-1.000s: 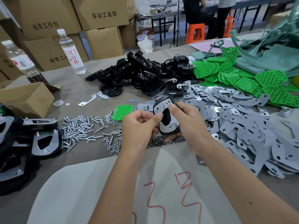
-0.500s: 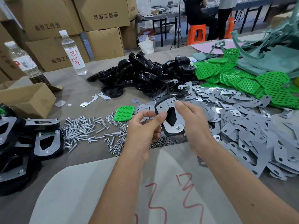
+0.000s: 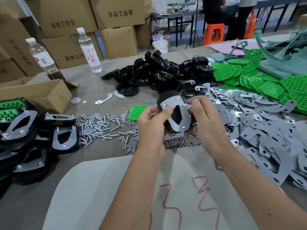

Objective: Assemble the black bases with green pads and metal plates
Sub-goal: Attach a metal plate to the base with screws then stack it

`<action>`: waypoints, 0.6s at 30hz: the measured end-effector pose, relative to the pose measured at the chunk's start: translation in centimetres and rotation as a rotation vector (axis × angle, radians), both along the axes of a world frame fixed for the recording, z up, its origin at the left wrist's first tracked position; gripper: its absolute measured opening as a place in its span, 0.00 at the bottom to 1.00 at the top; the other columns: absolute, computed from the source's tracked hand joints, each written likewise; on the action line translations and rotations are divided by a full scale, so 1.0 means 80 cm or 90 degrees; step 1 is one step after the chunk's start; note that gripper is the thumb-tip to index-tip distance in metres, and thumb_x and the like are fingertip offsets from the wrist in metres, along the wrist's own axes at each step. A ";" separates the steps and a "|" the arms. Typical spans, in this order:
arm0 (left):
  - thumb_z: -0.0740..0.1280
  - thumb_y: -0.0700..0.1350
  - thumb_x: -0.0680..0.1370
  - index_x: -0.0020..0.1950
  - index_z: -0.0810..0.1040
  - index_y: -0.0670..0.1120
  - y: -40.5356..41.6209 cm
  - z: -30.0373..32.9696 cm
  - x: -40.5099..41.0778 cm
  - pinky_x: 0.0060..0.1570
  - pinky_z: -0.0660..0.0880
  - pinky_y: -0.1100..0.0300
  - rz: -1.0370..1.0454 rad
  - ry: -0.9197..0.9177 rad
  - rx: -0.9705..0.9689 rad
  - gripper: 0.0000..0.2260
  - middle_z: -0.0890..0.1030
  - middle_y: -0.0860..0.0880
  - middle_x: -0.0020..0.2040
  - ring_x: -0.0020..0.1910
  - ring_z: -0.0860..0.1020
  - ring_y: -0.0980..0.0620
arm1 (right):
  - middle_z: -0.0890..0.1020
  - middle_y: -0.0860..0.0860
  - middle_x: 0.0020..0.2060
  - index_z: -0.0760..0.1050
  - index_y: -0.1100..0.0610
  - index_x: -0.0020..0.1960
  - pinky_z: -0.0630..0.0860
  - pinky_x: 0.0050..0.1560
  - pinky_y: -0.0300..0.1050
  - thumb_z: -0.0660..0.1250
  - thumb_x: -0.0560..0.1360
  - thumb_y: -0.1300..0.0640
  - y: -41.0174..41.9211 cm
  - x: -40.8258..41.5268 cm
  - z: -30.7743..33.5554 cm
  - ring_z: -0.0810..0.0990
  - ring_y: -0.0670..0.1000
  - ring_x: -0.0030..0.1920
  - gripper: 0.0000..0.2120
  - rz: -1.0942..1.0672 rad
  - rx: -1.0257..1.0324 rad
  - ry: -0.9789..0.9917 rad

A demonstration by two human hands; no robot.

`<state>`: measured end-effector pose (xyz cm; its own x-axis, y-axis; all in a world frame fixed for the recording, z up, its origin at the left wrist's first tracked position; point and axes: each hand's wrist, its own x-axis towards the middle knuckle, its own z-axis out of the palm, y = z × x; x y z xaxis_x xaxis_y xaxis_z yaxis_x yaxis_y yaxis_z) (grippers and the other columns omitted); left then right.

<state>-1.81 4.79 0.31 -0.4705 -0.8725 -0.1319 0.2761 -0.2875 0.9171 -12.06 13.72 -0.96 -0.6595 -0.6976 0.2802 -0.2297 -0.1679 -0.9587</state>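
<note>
Cardboard boxes [image 3: 116,14] stand behind a paper-covered workbench [image 3: 99,153] that carries the parts. At far left lie finished assemblies [image 3: 64,138], each a black base with a metal plate bolted on. Next come loose screws [image 3: 98,127] and nuts [image 3: 129,143], with one green pad [image 3: 137,111] lying just beyond them. At centre, the left hand [image 3: 151,128] and right hand [image 3: 207,122] grip one black base [image 3: 163,98] above the bench; a metal plate [image 3: 178,113] sits on its upper face, and fasteners show at the plate's corners. Left thumb presses the plate's left edge; right fingers curl round the right side. Beyond lies the pile of black bases [image 3: 157,73]; to the right, loose metal plates [image 3: 265,130] and green pads [image 3: 265,83]. Judged step: fastening the plate. The next move probably calls for seating the remaining fasteners; whether any nut is already threaded on cannot be told
</note>
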 end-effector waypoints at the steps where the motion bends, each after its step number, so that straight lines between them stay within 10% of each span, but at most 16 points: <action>1: 0.74 0.36 0.76 0.44 0.77 0.44 -0.008 0.001 0.004 0.40 0.82 0.50 0.041 0.011 0.015 0.08 0.84 0.42 0.40 0.36 0.82 0.45 | 0.81 0.44 0.38 0.74 0.47 0.53 0.81 0.31 0.53 0.58 0.84 0.43 -0.001 0.000 -0.001 0.81 0.49 0.34 0.10 -0.001 0.005 0.028; 6: 0.74 0.36 0.77 0.43 0.74 0.46 -0.060 -0.002 0.040 0.38 0.82 0.54 0.191 0.027 0.080 0.10 0.85 0.50 0.34 0.37 0.83 0.49 | 0.79 0.41 0.43 0.82 0.47 0.49 0.72 0.52 0.44 0.73 0.78 0.53 -0.006 0.002 -0.014 0.71 0.44 0.49 0.02 0.094 0.221 0.493; 18: 0.74 0.38 0.76 0.39 0.70 0.49 -0.072 -0.009 0.061 0.36 0.80 0.55 0.156 0.003 0.032 0.14 0.83 0.49 0.37 0.34 0.82 0.51 | 0.75 0.46 0.48 0.78 0.50 0.54 0.74 0.53 0.50 0.71 0.79 0.53 -0.048 0.009 0.008 0.73 0.53 0.57 0.05 -0.021 0.393 0.582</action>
